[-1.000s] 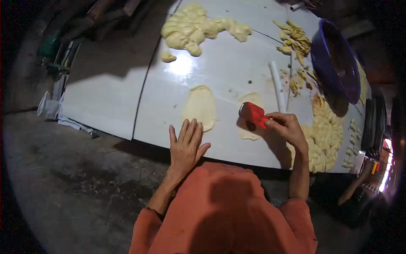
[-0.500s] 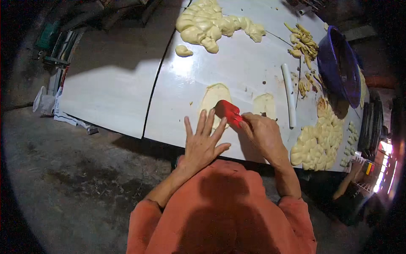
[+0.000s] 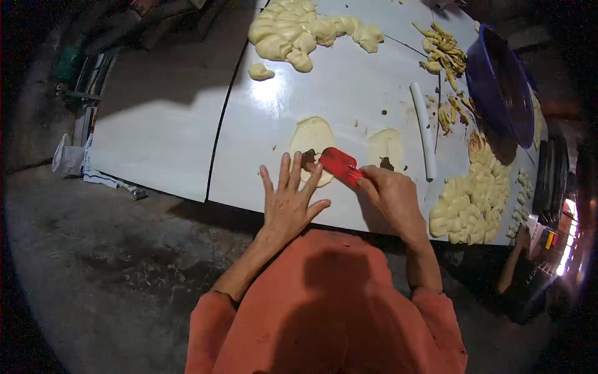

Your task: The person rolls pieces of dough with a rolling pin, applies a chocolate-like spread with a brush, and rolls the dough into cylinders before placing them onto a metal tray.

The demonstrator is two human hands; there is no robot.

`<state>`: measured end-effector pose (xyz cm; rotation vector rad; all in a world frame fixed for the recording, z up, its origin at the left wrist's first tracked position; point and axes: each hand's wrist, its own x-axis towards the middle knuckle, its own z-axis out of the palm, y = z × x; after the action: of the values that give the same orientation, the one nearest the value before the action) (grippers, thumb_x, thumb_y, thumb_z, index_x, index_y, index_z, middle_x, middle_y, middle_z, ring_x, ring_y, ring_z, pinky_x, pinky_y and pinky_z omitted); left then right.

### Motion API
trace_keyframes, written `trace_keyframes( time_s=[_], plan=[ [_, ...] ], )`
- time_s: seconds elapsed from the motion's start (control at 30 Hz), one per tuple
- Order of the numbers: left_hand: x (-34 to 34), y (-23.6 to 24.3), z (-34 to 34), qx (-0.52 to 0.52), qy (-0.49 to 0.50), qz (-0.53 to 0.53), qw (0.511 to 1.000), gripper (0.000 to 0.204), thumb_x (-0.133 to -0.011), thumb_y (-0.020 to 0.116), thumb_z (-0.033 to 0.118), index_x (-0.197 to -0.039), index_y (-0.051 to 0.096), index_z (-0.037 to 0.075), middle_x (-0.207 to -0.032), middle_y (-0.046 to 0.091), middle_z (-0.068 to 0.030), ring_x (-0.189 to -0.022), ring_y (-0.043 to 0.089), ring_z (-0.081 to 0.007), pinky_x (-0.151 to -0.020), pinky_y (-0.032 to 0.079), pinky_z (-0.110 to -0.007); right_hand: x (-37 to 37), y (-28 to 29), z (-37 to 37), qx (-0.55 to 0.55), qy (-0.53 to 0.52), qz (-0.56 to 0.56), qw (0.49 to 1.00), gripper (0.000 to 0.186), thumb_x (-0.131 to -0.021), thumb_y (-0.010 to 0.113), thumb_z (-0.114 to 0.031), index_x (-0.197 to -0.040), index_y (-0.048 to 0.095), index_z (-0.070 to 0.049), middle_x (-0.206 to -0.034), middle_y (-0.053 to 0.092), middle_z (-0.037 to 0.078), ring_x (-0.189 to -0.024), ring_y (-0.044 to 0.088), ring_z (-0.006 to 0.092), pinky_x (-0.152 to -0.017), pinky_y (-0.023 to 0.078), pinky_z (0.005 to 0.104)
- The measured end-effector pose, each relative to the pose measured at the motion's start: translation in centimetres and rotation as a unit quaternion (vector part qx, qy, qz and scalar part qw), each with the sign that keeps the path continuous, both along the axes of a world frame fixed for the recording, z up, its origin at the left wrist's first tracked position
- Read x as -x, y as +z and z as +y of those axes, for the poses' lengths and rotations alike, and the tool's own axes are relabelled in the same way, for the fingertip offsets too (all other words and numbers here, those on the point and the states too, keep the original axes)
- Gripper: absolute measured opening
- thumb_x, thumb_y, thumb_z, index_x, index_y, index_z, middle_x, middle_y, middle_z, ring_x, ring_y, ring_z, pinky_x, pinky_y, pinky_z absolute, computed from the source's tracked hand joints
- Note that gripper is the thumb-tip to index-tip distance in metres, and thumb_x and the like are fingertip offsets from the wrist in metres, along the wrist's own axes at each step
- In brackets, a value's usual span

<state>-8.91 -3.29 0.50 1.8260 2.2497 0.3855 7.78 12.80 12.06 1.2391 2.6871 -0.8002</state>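
My right hand [image 3: 389,193] grips a red scraper [image 3: 340,164] by its near end. The scraper's far end reaches over a flat oval of rolled dough [image 3: 312,133]. On that dough lies a dark brown smear of filling [image 3: 308,160]. My left hand [image 3: 289,196] has its fingers spread, with the fingertips at the dough's near left edge beside the filling. To the right, a second flattened piece of dough [image 3: 385,144] carries another dark brown dab [image 3: 387,164] at its near end.
A white rolling pin [image 3: 423,131] lies right of the dough pieces. Beyond it stand a purple basin [image 3: 499,87] and yellow dough strips [image 3: 445,51]. Dough mounds lie at the far side [image 3: 283,31] and near right [image 3: 470,209]. Another person's arm [image 3: 516,258] shows at right.
The scraper has drawn back a little to the right, and a brown smear now shows on the oval dough. My left hand has shifted slightly left. The whole view has moved a little.
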Motion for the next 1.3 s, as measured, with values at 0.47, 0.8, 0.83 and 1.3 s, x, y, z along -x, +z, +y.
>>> trace_keyframes(
  time_s=[0.47, 0.8, 0.83, 1.3],
  plan=[
    [-1.6, 0.3, 0.3, 0.011, 0.034, 0.015, 0.999, 0.086, -0.094, 0.059, 0.064, -0.162, 0.034, 0.02, -0.167, 0.02, -0.0283, -0.154, 0.017, -0.051, -0.112, 0.009, -0.082, -1.1, -1.5, 1.2, 0.024, -0.034, 0.075, 0.996, 0.029, -0.099, 0.062, -0.03, -0.113, 0.073, -0.007, -0.097, 0.073, 0.017, -0.09, 0.07, 0.0392, -0.079, 0.054, 0.0483],
    [-2.2, 0.8, 0.4, 0.029, 0.085, 0.027, 0.996, 0.083, -0.089, 0.069, 0.057, -0.159, 0.042, 0.022, -0.166, 0.028, -0.026, -0.153, 0.021, -0.0508, -0.119, 0.01, -0.073, -8.5, 1.0, 9.4, 0.351, -0.305, 0.305, 0.831, 0.036, -0.099, 0.072, -0.025, -0.125, 0.069, 0.0, -0.079, 0.066, 0.0, -0.057, 0.054, 0.0023, -0.047, 0.038, 0.02],
    [-2.0, 0.9, 0.2, 0.027, 0.099, 0.028, 0.994, 0.084, -0.088, 0.07, 0.057, -0.159, 0.043, 0.022, -0.166, 0.029, -0.0248, -0.153, 0.021, -0.05, -0.12, 0.01, -0.071, -9.9, 1.3, 11.1, 0.326, -0.314, 0.311, 0.836, 0.036, -0.099, 0.072, -0.025, -0.125, 0.069, 0.0, -0.079, 0.066, 0.0, -0.057, 0.054, 0.0023, -0.047, 0.038, 0.02],
    [-1.8, -1.1, -0.4, -0.057, 0.099, 0.072, 0.991, 0.064, -0.095, 0.062, 0.055, -0.146, 0.06, 0.015, -0.155, 0.046, -0.0243, -0.149, 0.034, -0.0473, -0.121, 0.022, -0.065, -28.3, 2.1, 25.0, -0.358, -0.517, -0.042, 0.777, 0.041, -0.096, 0.065, -0.038, -0.119, 0.075, -0.006, -0.093, 0.076, 0.019, -0.084, 0.073, 0.0362, -0.08, 0.055, 0.0461]
  ],
)
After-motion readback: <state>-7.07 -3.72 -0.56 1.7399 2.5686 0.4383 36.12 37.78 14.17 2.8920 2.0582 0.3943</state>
